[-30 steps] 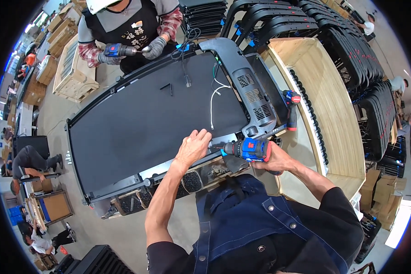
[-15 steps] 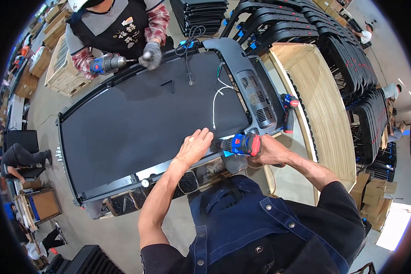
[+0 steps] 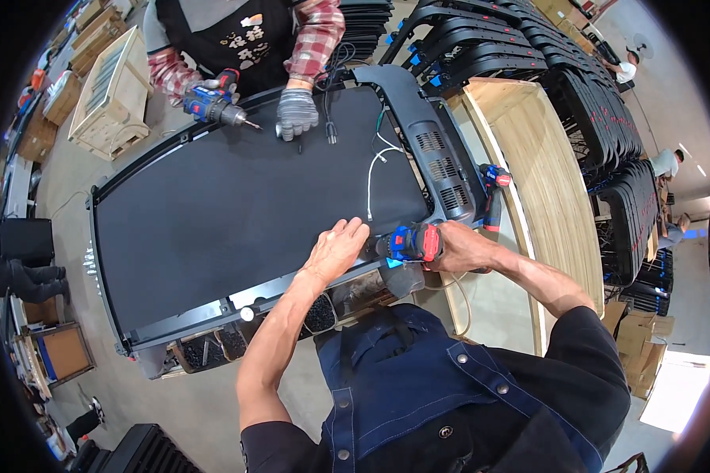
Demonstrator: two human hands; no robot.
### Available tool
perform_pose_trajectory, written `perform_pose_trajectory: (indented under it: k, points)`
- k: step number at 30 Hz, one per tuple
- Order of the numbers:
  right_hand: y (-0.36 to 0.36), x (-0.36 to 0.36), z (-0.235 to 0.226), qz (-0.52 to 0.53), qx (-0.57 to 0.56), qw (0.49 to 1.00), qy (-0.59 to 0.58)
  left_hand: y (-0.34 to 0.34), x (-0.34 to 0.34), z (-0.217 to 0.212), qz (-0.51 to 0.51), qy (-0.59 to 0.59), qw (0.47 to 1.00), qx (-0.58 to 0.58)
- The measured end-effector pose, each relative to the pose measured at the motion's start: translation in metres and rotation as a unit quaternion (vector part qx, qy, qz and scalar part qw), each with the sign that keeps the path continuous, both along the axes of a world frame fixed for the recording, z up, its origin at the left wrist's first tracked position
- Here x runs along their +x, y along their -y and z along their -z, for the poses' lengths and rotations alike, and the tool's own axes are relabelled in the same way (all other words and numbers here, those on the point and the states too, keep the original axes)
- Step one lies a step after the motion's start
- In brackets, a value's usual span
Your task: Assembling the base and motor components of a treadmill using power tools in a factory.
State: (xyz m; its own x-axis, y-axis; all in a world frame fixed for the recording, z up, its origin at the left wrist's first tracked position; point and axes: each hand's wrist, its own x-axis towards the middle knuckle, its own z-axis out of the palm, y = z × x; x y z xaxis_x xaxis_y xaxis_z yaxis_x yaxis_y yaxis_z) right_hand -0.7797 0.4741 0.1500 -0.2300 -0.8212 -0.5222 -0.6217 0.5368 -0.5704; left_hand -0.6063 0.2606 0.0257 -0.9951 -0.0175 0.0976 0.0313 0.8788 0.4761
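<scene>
A treadmill deck with a black running belt (image 3: 197,213) lies before me, its grey motor cover (image 3: 438,150) at the right end. My right hand (image 3: 461,246) grips a blue and red cordless drill (image 3: 410,243), its chuck pointing left at the deck's near edge. Just left of the chuck, my left hand (image 3: 335,251) rests on that edge with fingers bent and together; whatever they pinch is hidden. A white cable (image 3: 370,185) lies on the belt near my left fingertips. Across the deck, a co-worker's gloved hand (image 3: 297,114) reaches onto the belt, largely covering an L-shaped hex key.
The co-worker holds another cordless drill (image 3: 213,105). A third drill (image 3: 493,189) sits beside the motor cover. Bins of dark screws (image 3: 201,351) sit below the near rail. A wooden crate (image 3: 548,189) stands at right, with stacked black frames (image 3: 607,118) behind.
The co-worker leans in; the gloved hand has come down onto the belt over the hex key, and that person's drill has shifted right. My hands keep nearly the same place.
</scene>
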Motion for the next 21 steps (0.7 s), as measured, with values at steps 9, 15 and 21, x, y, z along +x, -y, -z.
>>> perform_pose_trajectory:
  k: [9, 15, 21]
  points:
    - [0.023, 0.005, -0.018, -0.04, 0.007, 0.999, 0.0, 0.002, 0.002, 0.003, 0.0, -0.013, 1.0, 0.017]
    - [0.055, 0.02, -0.034, -0.127, 0.043, 0.984, -0.12, 0.005, 0.001, 0.007, 0.009, -0.033, 0.999, 0.039]
    - [0.073, 0.013, -0.029, -0.173, 0.127, 0.962, -0.167, 0.006, 0.004, 0.003, 0.015, -0.069, 0.995, 0.064]
